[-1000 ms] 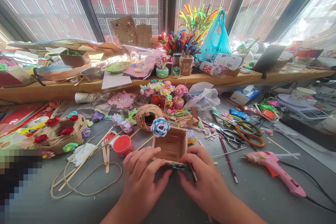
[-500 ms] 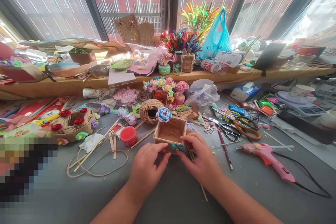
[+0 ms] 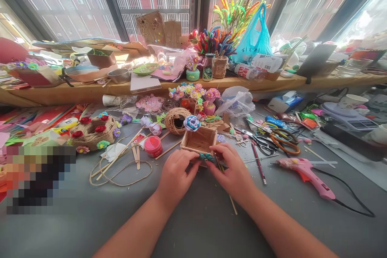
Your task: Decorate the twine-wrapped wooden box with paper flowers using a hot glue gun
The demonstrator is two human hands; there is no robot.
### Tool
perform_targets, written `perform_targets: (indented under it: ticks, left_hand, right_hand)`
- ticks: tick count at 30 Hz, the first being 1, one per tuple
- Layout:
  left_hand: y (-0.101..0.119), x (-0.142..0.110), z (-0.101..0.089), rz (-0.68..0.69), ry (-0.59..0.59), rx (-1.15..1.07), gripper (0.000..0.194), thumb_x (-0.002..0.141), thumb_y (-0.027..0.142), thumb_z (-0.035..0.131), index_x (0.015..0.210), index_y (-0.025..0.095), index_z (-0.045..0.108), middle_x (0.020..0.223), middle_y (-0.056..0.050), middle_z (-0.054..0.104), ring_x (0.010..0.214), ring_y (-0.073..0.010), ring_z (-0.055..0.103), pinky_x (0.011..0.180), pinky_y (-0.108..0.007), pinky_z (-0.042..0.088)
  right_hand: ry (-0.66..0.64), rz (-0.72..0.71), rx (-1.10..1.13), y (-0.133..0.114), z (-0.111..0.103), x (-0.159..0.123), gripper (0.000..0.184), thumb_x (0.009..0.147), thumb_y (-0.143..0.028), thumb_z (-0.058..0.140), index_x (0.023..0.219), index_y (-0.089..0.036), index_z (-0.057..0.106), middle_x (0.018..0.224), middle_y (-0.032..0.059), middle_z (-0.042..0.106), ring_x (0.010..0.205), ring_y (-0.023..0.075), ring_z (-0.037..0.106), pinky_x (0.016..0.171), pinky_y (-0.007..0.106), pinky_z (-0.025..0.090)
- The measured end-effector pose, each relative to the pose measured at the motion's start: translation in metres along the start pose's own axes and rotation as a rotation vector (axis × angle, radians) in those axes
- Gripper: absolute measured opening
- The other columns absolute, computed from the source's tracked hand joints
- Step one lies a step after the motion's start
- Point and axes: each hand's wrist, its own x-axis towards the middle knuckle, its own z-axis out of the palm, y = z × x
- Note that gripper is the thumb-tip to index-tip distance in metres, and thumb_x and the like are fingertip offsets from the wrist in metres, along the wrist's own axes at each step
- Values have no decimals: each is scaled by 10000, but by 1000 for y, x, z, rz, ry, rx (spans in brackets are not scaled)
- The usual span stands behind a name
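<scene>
Across the middle and bottom of the frame, a grey table (image 3: 99,225) is spread with craft materials, and above it a long ledge (image 3: 169,87) is draped in yellow-brown cloth. At the upper right of centre, a blue plastic bag (image 3: 256,42) is set on the ledge, beside bunches of coloured fuzzy stems (image 3: 214,42). At the right of the frame, a pink glue gun (image 3: 316,179) is laid on its side, its cord curved behind it. At the left, a twine-covered piece (image 3: 92,133) is dotted with red flowers. Just below the centre, an open box (image 3: 198,141) is held from its near side by the left hand (image 3: 175,175) and the right hand (image 3: 232,171). The left fingers are kept narrow, thumb below forefinger, closed on the near wall; the right fingers are likewise drawn narrow, closed at the near right corner. Behind the box, a twine coil (image 3: 177,121) is seen, and to the left of the box a red tub (image 3: 153,147) is placed. A blue-and-white flower (image 3: 192,123) is seen at the far edge of the box, and a small teal trim (image 3: 207,156) is touched by the fingertips on the near wall.
</scene>
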Motion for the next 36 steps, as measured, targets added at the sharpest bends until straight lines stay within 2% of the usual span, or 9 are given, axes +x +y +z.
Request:
perform_targets:
  ticks: [9,13,15,17,21,26,28,32,36]
  left_hand:
    - [0,3,2,-41,16,-45,79,1003,185,654,1009,236,714,948,-21,764,914,-201,690,841,-345,542]
    - [-1,1,-3,-134,134,-70,43,983,215,676,1015,239,693,992,-32,727,977,-206,676,907,-366,539]
    - [-4,1,-3,-212,197,-88,134,958,236,705,1089,239,677,1094,-58,698,1075,-230,658,949,-396,540]
    - [-6,2,-2,-291,203,-137,274,930,264,732,1192,245,654,1195,-76,678,1114,-239,658,939,-402,564]
    - [-10,7,0,-446,188,-269,429,932,328,717,1325,239,569,1230,-90,690,1042,-213,710,870,-364,614]
    - [-2,17,-14,-578,186,-363,389,896,466,753,1153,199,636,944,-51,710,788,-179,695,681,-295,596]
    - [3,20,-22,-605,194,-385,414,875,522,772,1102,199,648,878,-31,697,758,-172,676,663,-282,581]
    - [15,22,-30,-704,228,-474,490,825,603,801,1069,202,662,987,-64,730,844,-203,710,715,-308,603]
    - [19,15,-30,-731,177,-545,514,843,608,786,1142,210,657,1129,-102,742,961,-253,751,777,-359,641]
  right_hand:
    - [-4,4,6,2,1,1,316,975,-246,671,1283,-248,602,1172,104,634,987,256,649,850,427,588]
    - [3,6,-11,2,-3,3,306,988,-267,659,1289,-250,611,1148,99,645,964,253,643,844,429,586]
    - [3,4,-13,1,-6,5,287,992,-272,652,1276,-250,621,1132,92,651,958,250,643,847,428,585]
    - [-5,3,1,1,-8,8,268,994,-273,647,1261,-254,630,1127,90,657,945,246,649,842,425,590]
    - [14,8,40,0,-9,13,296,987,-254,638,1283,-253,630,1160,99,656,947,243,655,866,439,599]
    - [43,73,191,-8,-9,17,443,937,-235,670,1372,-245,586,1220,106,636,1014,237,665,925,444,603]
    - [51,119,299,-13,-9,17,474,930,-249,681,1390,-250,566,1255,108,638,1066,238,673,950,437,604]
    - [67,189,416,-19,-6,15,461,936,-276,680,1383,-259,565,1218,90,672,1084,234,683,963,428,601]
    - [89,258,462,-15,-1,13,455,931,-298,686,1367,-253,566,1214,90,692,1081,238,698,957,435,609]
